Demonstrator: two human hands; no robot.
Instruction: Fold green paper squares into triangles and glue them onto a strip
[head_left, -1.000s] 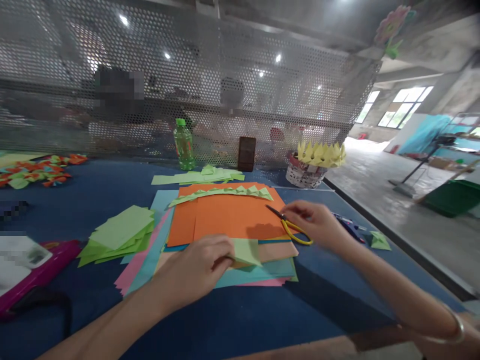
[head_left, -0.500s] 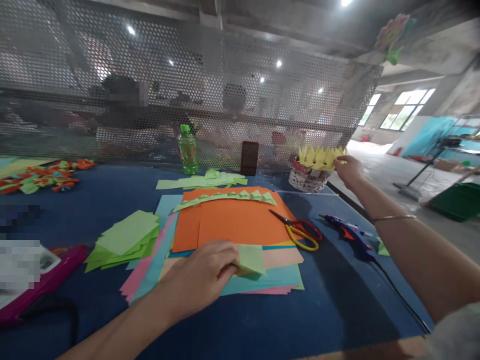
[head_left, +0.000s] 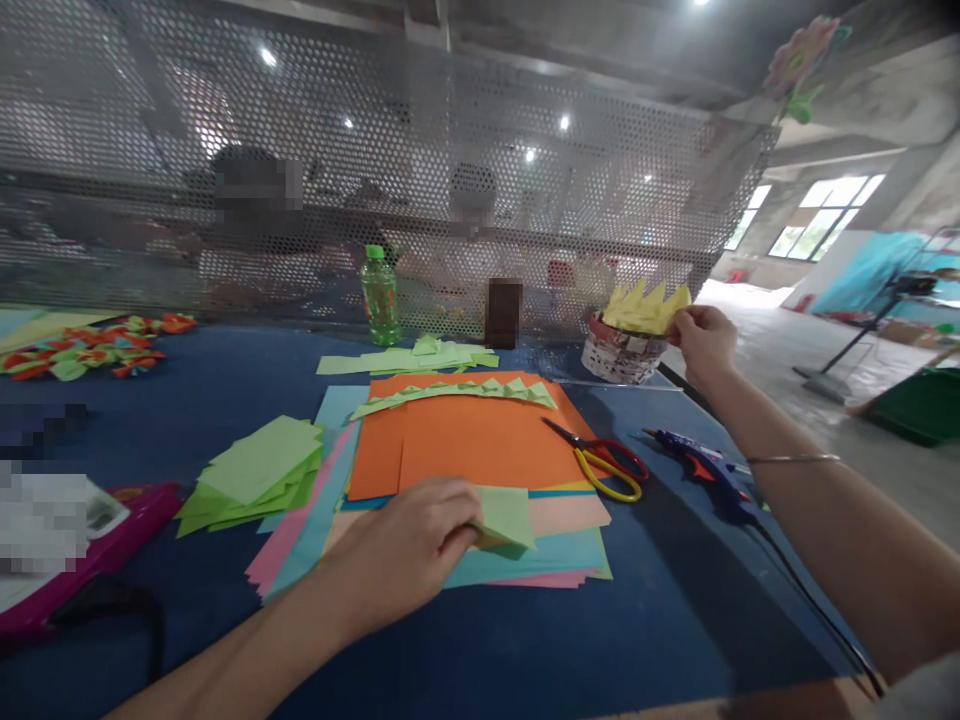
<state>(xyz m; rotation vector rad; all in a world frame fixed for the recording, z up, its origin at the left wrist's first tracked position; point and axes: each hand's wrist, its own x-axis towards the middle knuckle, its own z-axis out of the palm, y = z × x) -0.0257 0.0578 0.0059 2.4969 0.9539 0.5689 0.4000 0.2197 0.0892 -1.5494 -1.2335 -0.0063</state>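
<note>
Blue tabletop w/ craft paper spread out, both hands busy.
Left hand pinches a green paper square lying flat on the near edge of a paper stack (pink, teal & orange sheets) at centre. Right hand is out at far right & grips the yellow zigzag strip, which sits atop a woven basket at the tabletop's back corner. Scissors w/ red & yellow handles lie at the stack's right edge, blue glue gun near them. Pile of green squares sits left of the stack. Green bottle & dark block stand upright at the back, against a perforated metal screen; people behind it, blurred. Rt of the tabletop: bare concrete floor, windows far off, ceiling lamps lit.
</note>
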